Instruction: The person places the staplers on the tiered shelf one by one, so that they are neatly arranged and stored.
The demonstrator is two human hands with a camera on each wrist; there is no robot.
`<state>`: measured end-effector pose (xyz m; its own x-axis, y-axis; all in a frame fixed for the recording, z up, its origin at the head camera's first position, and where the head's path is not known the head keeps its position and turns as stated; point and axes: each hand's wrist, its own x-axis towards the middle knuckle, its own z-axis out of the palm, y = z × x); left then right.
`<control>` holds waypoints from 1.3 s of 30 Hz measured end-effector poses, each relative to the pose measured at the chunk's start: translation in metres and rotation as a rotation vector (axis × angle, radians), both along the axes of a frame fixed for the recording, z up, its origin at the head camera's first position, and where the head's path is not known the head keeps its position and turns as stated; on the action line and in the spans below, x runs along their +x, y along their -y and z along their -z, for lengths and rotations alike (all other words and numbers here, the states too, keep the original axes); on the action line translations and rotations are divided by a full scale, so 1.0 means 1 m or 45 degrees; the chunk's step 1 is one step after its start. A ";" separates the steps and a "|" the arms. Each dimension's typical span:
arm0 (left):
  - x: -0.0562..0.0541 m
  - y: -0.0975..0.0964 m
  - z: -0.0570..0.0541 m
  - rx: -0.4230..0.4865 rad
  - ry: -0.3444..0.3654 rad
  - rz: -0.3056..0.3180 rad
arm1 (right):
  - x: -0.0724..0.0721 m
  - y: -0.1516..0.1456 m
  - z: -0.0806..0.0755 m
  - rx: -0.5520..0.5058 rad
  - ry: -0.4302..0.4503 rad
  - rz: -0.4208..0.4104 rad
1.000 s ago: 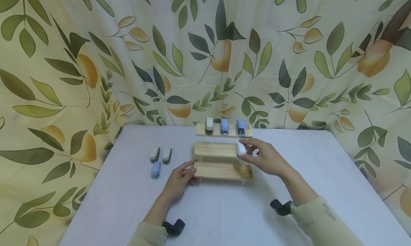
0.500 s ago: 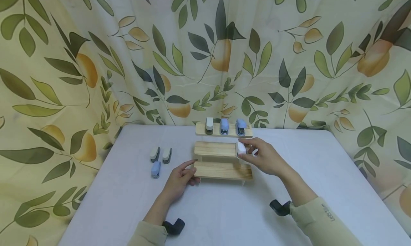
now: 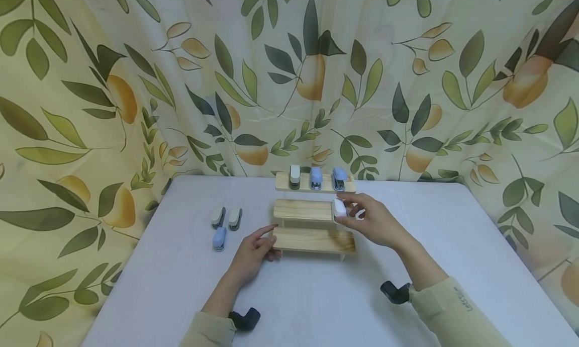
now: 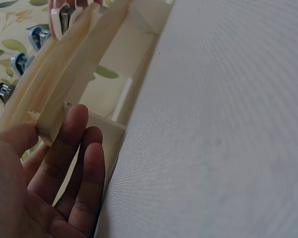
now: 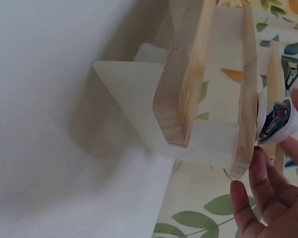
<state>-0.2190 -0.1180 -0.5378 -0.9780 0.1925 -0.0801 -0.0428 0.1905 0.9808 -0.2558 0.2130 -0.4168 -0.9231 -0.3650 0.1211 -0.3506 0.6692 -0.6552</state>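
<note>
A three-tier wooden display stand [image 3: 314,240] with pale side supports stands mid-table. My left hand [image 3: 254,254] grips the left end of its lowest shelf; the left wrist view shows the thumb and fingers [image 4: 72,131] around the board's end. At the right end of the middle shelf [image 3: 303,210], my right hand [image 3: 377,220] pinches a white mini stapler [image 3: 339,207]. In the right wrist view that stapler [image 5: 278,119] sits against the shelf, its metal front showing. Along the top shelf [image 3: 282,182] are a white stapler [image 3: 295,177] and two blue staplers [image 3: 316,178].
Left of the stand, two off-white staplers [image 3: 235,220] and one blue stapler [image 3: 219,239] lie grouped on the white-covered table [image 3: 181,286]. A leaf-and-fruit patterned curtain [image 3: 289,85] hangs behind the table and along its sides. Both wrists carry black camera mounts [image 3: 246,320].
</note>
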 end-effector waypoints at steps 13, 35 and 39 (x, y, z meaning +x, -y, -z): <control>-0.001 0.000 -0.002 -0.004 0.026 0.000 | 0.011 -0.018 0.003 -0.056 0.023 0.109; -0.001 0.000 -0.003 -0.015 0.039 -0.004 | 0.043 -0.033 0.045 -0.329 0.270 0.345; 0.000 -0.001 -0.002 -0.007 0.038 -0.012 | 0.044 -0.029 0.057 -0.364 0.325 0.331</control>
